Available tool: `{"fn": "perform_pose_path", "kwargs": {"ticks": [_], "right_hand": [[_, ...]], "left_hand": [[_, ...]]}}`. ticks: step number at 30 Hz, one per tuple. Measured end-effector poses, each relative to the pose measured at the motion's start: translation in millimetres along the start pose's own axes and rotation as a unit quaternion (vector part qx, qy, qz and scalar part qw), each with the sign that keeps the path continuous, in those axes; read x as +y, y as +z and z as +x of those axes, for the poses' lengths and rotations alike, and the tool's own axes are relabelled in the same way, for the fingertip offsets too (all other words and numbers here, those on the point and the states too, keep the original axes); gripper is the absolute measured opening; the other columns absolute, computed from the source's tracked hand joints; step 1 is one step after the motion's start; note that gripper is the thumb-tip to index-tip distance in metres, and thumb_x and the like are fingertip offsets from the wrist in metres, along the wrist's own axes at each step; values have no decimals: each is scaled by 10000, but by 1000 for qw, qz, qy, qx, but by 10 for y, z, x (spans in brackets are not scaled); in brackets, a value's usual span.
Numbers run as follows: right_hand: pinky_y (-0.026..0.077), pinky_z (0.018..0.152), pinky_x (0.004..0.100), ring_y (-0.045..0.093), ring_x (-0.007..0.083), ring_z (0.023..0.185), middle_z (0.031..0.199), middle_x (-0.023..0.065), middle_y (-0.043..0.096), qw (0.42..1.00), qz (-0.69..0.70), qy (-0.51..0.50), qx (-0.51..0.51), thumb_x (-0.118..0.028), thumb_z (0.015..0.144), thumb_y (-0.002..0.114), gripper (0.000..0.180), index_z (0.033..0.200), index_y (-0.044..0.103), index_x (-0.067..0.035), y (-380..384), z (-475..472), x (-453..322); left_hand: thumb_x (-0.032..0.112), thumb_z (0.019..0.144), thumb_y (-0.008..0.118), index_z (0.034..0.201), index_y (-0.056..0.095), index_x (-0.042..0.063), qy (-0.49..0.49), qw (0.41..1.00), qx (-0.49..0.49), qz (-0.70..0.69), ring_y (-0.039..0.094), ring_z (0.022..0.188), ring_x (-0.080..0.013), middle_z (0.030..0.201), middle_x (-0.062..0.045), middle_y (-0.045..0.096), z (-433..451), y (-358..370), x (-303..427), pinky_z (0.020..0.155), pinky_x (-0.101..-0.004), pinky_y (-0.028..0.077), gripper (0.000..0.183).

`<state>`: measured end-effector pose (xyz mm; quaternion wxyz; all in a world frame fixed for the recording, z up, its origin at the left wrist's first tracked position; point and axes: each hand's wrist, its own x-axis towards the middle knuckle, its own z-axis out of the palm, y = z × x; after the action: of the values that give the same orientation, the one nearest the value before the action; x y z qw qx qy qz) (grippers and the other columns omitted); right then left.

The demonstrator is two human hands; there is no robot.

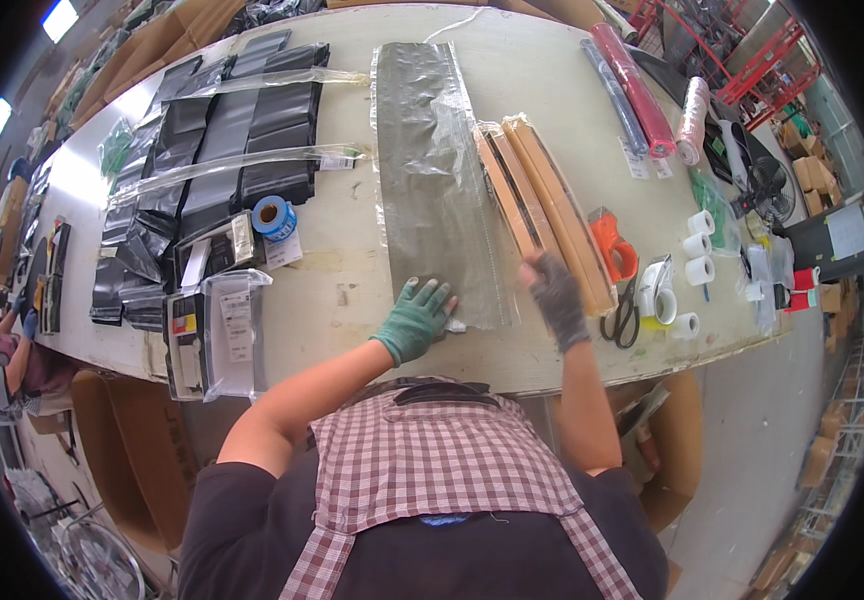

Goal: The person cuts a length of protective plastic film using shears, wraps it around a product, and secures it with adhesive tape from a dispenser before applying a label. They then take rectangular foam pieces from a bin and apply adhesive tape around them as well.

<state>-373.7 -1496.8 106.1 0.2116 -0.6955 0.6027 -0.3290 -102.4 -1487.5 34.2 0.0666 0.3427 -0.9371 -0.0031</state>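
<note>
My left hand (pixel 413 321), in a green glove with bare fingertips, presses flat on the near end of a long grey-green woven plastic sleeve (pixel 436 172). A small white piece (pixel 455 326) shows by its fingers. My right hand (pixel 556 296), in a dark grey glove, is blurred, with its fingers curled. It is at the right of the sleeve and overlaps the near part of two long narrow cardboard boxes (pixel 559 202) in clear wrap. Whether it grips anything cannot be told.
Black plastic bags (pixel 214 142) and a blue tape roll (pixel 274 217) lie left. On the right are an orange tape dispenser (pixel 613 244), black scissors (pixel 621 319), a clear tape dispenser (pixel 657 292), white rolls (pixel 698 246) and a red wrapped roll (pixel 634 90). A co-worker (pixel 16 360) is far left.
</note>
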Motion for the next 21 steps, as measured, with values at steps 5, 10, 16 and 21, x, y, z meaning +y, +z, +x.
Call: {"fn": "perform_pose_path", "kwargs": {"ticks": [5, 10, 16, 21], "right_hand": [[401, 982, 456, 470, 363, 1202, 1334, 240, 435, 951, -296, 92, -11, -353, 671, 786, 945, 1411, 301, -20, 155, 268, 685], [398, 1016, 396, 491, 372, 1198, 1280, 257, 493, 958, -213, 174, -81, -325, 624, 814, 1029, 1419, 254, 12, 34, -63, 387], [435, 956, 346, 540, 237, 1121, 1233, 148, 546, 920, 244, 265, -155, -271, 682, 811, 865, 1358, 354, 16, -368, -1182, 381], [391, 1002, 329, 496, 208, 1177, 1281, 105, 520, 922, 287, 193, -174, -271, 678, 824, 948, 1421, 304, 3, -677, -1806, -220]], "left_hand": [[387, 866, 553, 1310, 529, 183, -103, 994, 5, -35, 376, 1321, -291, 1428, -113, 423, 282, 5, -219, 1048, -563, 261, 489], [362, 855, 598, 1107, 676, 232, -184, 979, 57, -62, 500, 1148, -314, 1283, -110, 527, 318, -48, -704, 936, -451, 403, 294], [301, 837, 631, 947, 717, 127, -263, 913, 65, -305, 605, 889, -331, 1037, -145, 622, 336, 203, -1001, 808, -373, 477, 224], [275, 843, 622, 935, 701, 79, -306, 873, 20, -379, 611, 908, -325, 965, -145, 648, 455, 130, -1053, 811, -372, 483, 230]]}}
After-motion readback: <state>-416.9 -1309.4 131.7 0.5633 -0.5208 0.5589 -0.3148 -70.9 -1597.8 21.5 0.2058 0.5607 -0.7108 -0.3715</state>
